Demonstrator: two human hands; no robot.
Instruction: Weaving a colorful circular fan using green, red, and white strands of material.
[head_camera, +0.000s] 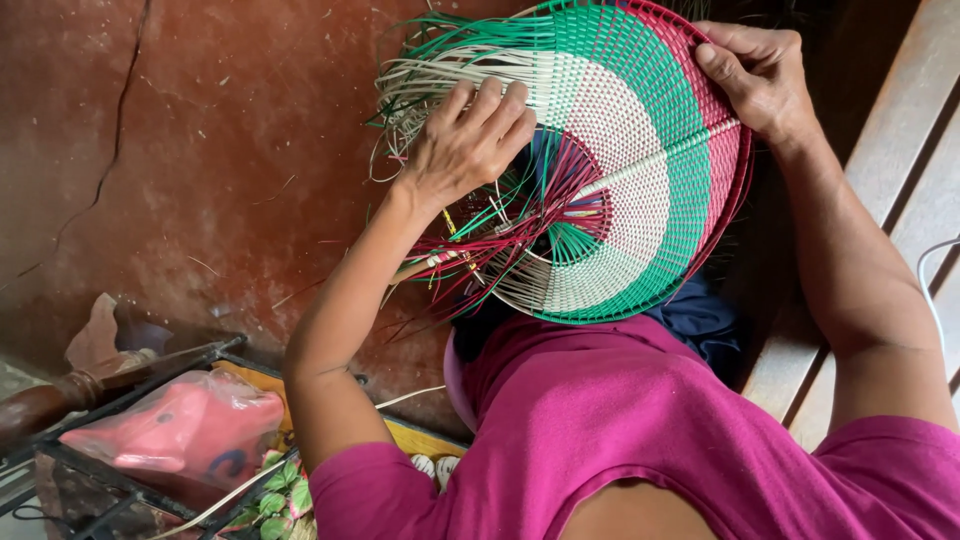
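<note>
A round woven fan (640, 190) in green, white and dark pink bands rests above my lap, partly woven, with loose green, white and pink strips trailing off its left side. My left hand (468, 142) presses its fingers onto the loose white strips at the fan's unwoven edge. My right hand (760, 72) grips the fan's upper right rim, thumb lying on the pink band. A white rib runs from the centre out to the rim near my right hand.
The floor (180, 150) is reddish-brown and cracked. At lower left stands a dark metal frame (140, 385) with a pink plastic bag (185, 430) and green leaves (275, 495) beside it. A wooden bench (900, 170) runs along the right.
</note>
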